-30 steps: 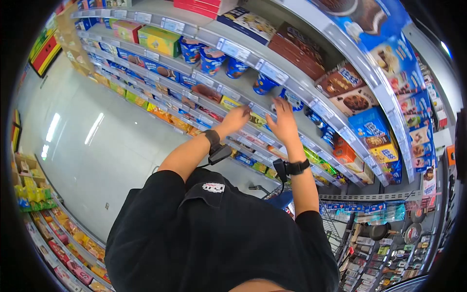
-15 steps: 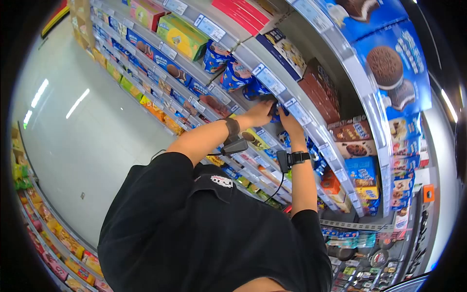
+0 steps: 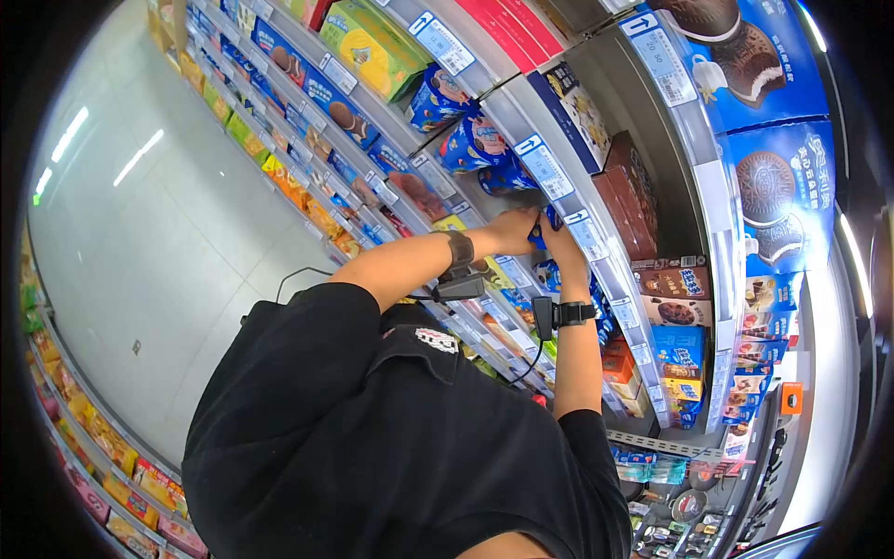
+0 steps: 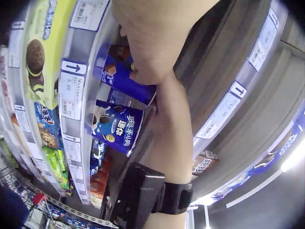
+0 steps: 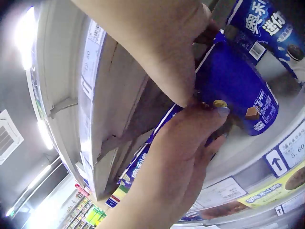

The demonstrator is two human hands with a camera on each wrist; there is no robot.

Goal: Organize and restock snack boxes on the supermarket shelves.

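Leftmost along the shelf (image 5: pixel 238 155), the left hand (image 3: pixel 514 231) has fingers against a blue tub (image 5: pixel 238 81), its grip narrow and apparently holding it. Just right of that grip sits the tub itself, between the two hands; neither looks clearly nearer. Seen from the right wrist, the tub's long axis slants from the rim, close by the right hand (image 3: pixel 564 252), down to the base at lower right. How far the right grip is spread I cannot tell. Farther right, a second tub (image 4: pixel 116 126) stands near the right forearm.
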